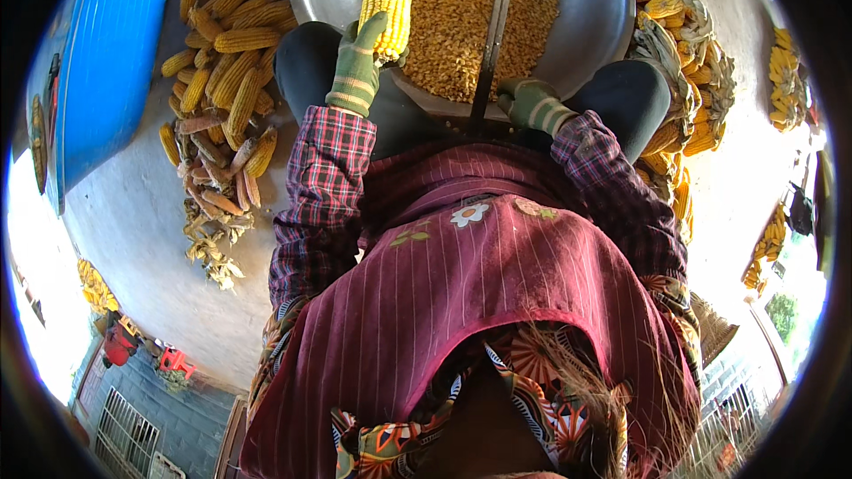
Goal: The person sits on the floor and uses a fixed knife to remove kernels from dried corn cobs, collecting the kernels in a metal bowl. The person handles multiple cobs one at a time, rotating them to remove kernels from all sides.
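My left hand (359,66), in a green striped knit glove, grips a full yellow corn cob (388,3) near its lower end. The cob stands out over the left part of a wide metal basin (596,20). Loose corn kernels (459,26) cover the basin's bottom. A narrow metal bar (492,46) slants up from between my knees over the kernels. Just right of the bar's lower part is my right hand (532,103), in a matching glove, by the basin's near rim. Its fingers look curled, but whether they hold anything is hidden.
On the floor at left lie a heap of husked cobs (239,40), several stripped cobs (213,166) and dry husks (216,239). A blue plastic container (113,60) stands beyond them. Corn with husks (685,66) is piled at right. My knees flank the basin.
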The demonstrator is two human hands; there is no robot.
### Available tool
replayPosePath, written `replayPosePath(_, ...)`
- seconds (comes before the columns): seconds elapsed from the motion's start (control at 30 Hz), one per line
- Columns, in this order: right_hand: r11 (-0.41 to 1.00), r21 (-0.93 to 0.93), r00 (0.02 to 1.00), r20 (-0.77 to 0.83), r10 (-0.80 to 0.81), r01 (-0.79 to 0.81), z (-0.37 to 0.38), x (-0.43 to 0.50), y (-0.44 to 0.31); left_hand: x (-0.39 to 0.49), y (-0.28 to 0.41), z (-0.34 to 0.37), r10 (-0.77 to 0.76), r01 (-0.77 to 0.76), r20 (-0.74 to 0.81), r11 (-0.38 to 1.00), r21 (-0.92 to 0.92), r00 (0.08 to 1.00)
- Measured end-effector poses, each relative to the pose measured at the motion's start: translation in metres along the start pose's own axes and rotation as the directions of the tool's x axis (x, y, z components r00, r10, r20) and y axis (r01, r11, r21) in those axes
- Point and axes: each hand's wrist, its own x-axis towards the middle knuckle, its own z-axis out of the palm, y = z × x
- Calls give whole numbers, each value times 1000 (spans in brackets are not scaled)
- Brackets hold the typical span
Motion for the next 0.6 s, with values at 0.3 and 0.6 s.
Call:
replayPosePath(0.3,984,44,945,-290,-151,171,13,7,-9,5,-19,15,141,-23,-177,841,540,974)
replayPosePath(0.6,927,-230,493,-794,-355,297,-42,-12,-33,-20,26,30,223,-153,101,229,961,970)
